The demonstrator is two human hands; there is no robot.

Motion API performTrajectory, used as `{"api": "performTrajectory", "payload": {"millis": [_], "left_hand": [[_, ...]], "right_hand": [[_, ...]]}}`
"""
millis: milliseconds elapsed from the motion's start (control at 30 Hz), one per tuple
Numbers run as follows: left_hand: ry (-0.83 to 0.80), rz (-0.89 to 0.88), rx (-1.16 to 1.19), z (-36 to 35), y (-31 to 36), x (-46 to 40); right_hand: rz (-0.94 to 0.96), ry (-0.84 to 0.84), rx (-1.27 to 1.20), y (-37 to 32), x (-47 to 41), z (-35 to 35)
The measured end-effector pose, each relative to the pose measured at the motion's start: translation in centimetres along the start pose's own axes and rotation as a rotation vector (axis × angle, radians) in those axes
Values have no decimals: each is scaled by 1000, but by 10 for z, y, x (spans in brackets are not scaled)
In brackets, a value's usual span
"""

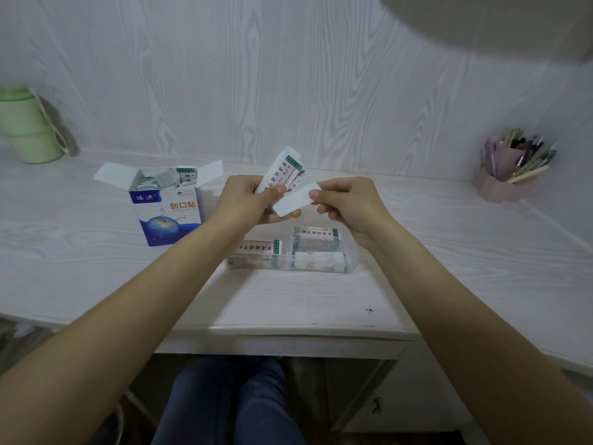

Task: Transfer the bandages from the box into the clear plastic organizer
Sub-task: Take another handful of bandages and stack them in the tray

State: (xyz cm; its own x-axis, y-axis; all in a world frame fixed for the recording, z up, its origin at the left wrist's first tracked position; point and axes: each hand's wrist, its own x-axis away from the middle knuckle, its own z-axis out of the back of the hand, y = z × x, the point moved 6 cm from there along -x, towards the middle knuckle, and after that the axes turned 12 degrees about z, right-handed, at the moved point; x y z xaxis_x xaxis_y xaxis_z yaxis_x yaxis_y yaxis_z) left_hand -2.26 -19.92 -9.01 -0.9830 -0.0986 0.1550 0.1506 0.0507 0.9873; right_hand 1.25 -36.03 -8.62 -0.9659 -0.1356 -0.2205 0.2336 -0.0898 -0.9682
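Note:
A blue and white bandage box (167, 213) stands open on the desk at the left, with more wrapped bandages showing inside. The clear plastic organizer (288, 252) lies in front of me and holds bandages in its compartments. Above it, my left hand (247, 200) grips a small stack of wrapped bandages (282, 170) that fans upward. My right hand (349, 203) pinches one white bandage (295, 199) by its right end, its other end lying against my left fingers.
A green cup (27, 126) stands at the far left by the wall. A pink holder full of pens (510, 168) sits at the right. The desk's front edge (288, 329) is near, with my knees below.

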Motion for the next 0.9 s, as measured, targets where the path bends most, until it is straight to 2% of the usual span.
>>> {"api": "performTrajectory", "payload": {"millis": [133, 200, 267, 333, 433, 567, 767, 900], "left_hand": [[54, 2, 28, 13, 1, -1], [53, 1, 33, 17, 1, 0], [55, 0, 40, 19, 2, 0], [54, -3, 35, 18, 1, 0], [40, 8, 20, 13, -1, 1], [27, 9, 9, 7, -1, 0], [30, -9, -6, 7, 0, 0], [24, -21, -13, 8, 2, 0]], "right_hand": [[-72, 96, -433, 8, 2, 14], [-103, 73, -504, 11, 2, 18], [-104, 56, -467, 14, 2, 21], [-48, 52, -307, 16, 0, 25], [58, 28, 71, 17, -2, 30], [136, -59, 443, 19, -5, 26], [258, -200, 768, 19, -5, 6], [268, -257, 915, 22, -7, -1]]}}
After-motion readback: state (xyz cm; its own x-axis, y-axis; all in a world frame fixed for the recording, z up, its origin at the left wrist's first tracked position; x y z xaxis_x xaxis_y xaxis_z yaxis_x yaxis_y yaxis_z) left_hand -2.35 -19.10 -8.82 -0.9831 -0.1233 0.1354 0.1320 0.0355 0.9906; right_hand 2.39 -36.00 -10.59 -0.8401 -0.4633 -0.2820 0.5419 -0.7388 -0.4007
